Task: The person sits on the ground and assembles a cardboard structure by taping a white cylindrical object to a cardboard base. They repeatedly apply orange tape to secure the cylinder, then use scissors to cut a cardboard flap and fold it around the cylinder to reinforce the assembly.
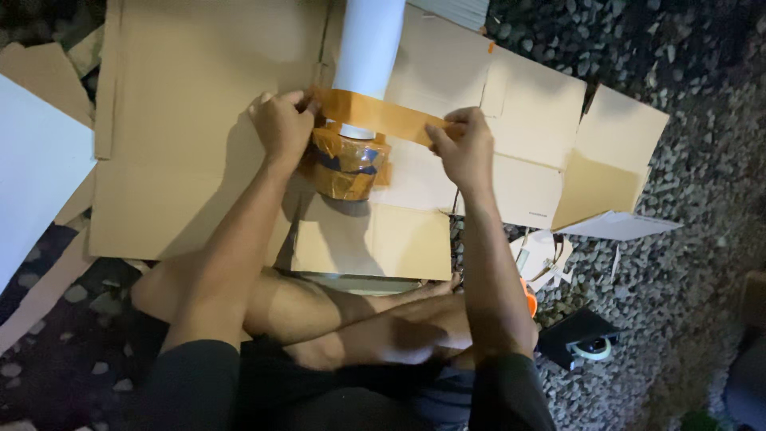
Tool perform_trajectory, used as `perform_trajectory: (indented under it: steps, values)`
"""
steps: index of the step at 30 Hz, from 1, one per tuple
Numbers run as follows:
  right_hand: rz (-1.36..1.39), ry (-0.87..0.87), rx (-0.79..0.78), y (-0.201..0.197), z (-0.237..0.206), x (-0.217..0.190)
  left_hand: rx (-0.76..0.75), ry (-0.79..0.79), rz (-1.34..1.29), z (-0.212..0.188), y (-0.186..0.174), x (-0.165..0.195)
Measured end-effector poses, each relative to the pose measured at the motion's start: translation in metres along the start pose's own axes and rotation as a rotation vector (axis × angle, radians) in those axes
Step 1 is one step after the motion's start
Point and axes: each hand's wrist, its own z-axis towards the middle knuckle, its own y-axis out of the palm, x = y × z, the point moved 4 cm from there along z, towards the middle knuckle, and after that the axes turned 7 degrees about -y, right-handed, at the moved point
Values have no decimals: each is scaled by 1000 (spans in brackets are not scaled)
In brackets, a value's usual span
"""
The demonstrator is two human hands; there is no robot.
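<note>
A strip of brown packing tape (375, 113) is stretched between my two hands. My left hand (281, 125) pinches its left end and my right hand (465, 148) pinches its right end. The strip crosses over a white tube (369, 48) that lies on flattened cardboard (199, 120). The near end of the tube (347, 164) is wrapped in clear film with brown tape and blue marks. It sits just below the strip, between my hands.
Flattened cardboard boxes (542, 112) cover the ground in front of my crossed legs (335, 319). Gravel (694, 199) lies to the right. A white sheet (32, 168) is at the left edge. A tape roll on a dark holder (589, 345) rests at the right, near scraps of paper (546, 255).
</note>
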Motion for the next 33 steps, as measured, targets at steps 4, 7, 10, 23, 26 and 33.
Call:
perform_trajectory:
  steps: [4, 7, 10, 23, 26, 33]
  values:
    - [142, 194, -19, 32, 18, 49, -43, -16, 18, -1, 9, 4]
    - [186, 289, -61, 53, 28, 64, -4, 8, 24, -1, 12, 9]
    - [176, 360, -104, 65, 34, 67, -88, -38, 13, 2, 18, 10]
    - [318, 415, -110, 72, 41, 67, -81, -3, 29, 4, 23, 9]
    - [256, 428, -109, 70, 40, 66, -71, -4, 19, 4, 21, 8]
    - [247, 477, -97, 72, 39, 65, -94, -50, -9, 2, 19, 5]
